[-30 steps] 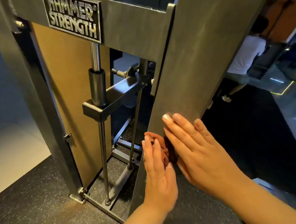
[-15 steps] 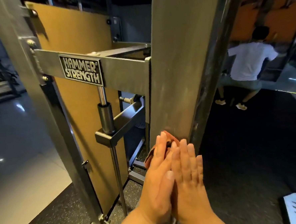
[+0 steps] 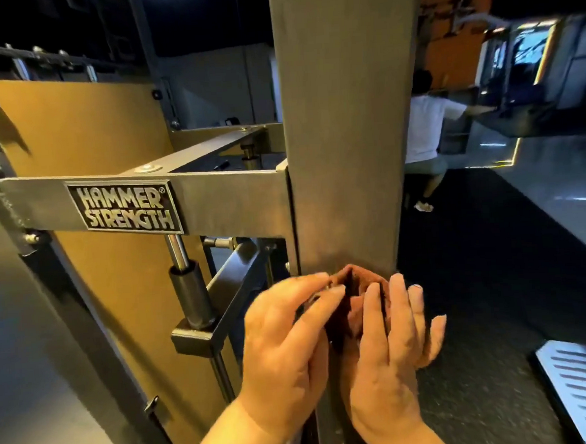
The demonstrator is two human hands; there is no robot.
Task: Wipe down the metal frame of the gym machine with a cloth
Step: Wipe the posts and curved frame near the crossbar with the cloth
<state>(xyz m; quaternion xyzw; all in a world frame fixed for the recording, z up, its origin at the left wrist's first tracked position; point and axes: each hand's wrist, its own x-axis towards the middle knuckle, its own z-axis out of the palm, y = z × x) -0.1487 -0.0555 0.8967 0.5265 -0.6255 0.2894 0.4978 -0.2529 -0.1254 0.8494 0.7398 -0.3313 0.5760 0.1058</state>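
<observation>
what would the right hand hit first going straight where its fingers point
The right hand meets the reddish-brown cloth first, already touching it; behind is the machine's grey upright post. Depth is unclear, so it may slide up the post.

support: dark speckled floor (image 3: 476, 262) | on it: slotted metal plate (image 3: 583, 392) lower right; white shoe (image 3: 423, 207) beyond

Dark speckled rubber floor (image 3: 487, 278), glossy grey tiles (image 3: 557, 185), orange wall (image 3: 445, 41)

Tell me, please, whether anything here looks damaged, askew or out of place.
Nothing stands out. The upright post and nameplate crossbar look straight and intact; the cloth is merely bunched between the left hand and right hand against the post.
</observation>
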